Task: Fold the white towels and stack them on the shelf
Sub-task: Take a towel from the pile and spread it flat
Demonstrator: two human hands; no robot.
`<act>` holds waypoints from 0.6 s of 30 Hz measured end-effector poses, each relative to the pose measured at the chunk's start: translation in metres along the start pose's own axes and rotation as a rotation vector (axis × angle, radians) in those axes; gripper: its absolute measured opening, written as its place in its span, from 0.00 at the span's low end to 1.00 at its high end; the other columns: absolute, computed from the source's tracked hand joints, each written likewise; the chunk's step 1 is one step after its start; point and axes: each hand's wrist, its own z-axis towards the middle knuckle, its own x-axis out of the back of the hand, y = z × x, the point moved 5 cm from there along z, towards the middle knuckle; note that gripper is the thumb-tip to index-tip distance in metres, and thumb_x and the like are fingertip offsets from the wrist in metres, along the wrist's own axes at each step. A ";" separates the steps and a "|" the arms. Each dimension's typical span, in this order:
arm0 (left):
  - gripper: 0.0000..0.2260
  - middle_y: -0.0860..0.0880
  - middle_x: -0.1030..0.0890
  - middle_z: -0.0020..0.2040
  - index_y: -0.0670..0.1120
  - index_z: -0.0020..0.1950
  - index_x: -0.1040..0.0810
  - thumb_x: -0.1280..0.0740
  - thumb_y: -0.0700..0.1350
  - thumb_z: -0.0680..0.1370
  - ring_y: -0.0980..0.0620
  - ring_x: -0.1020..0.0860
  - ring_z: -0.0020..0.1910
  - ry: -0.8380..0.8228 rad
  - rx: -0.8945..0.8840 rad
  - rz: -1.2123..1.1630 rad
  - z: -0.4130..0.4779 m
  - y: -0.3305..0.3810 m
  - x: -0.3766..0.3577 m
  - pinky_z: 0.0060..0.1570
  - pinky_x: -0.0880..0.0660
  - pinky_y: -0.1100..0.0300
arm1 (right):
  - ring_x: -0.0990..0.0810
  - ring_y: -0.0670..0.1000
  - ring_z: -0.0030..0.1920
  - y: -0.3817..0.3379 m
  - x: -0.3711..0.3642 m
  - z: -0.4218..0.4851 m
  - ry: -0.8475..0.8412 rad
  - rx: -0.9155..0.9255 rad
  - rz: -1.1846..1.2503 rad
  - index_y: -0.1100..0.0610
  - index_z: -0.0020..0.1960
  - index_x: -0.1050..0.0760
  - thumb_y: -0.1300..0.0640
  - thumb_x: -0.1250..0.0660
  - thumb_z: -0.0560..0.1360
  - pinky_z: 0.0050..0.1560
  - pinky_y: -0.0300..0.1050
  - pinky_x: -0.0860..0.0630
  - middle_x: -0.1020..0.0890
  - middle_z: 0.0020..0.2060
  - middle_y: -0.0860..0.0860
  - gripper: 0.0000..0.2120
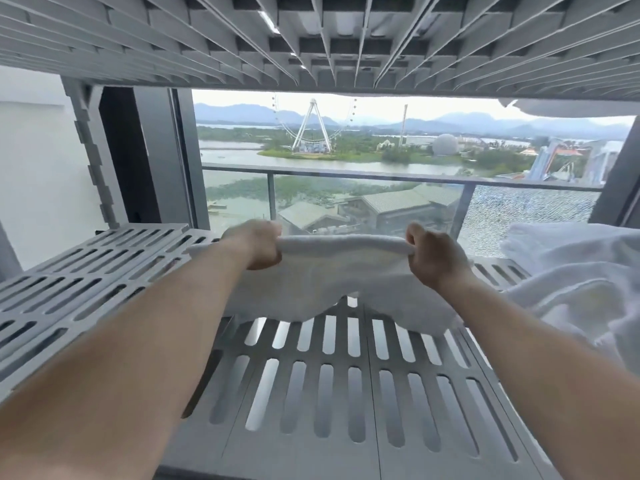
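— What takes up most of the view?
— A grey plastic shelf point(346, 351), flat and rigid, cut with rows of long rounded slots. A second level point(346, 39) runs above it, and its underside is a grid of thin ribs. That makes two levels in sight.
— And behind them?
— One large window point(381, 150), at 12 o'clock, with a glass balcony rail beyond it.
— Where are the towels?
— A soft, rumpled heap of white towels point(571, 271) lies on the shelf at 3 o'clock. I cannot count the pieces in it. One white towel point(329, 268), fluffy terry, is at the centre of the lower level. Its top edge is stretched straight between the hands, and its wavy lower edge sags onto the slots.
— And the hands?
— There are two, both bare. The left hand point(258, 245) has its fingers curled round the towel's top edge at 9 o'clock. The right hand point(433, 258) pinches the same edge at 3 o'clock
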 end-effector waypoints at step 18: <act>0.26 0.58 0.14 0.45 0.55 0.53 0.20 0.19 0.65 0.62 0.57 0.15 0.43 -0.669 -0.172 -0.416 -0.053 0.006 -0.040 0.40 0.22 0.62 | 0.22 0.61 0.44 -0.018 0.011 -0.114 -0.026 -0.274 0.096 0.54 0.55 0.32 0.62 0.40 0.72 0.41 0.50 0.32 0.20 0.41 0.58 0.12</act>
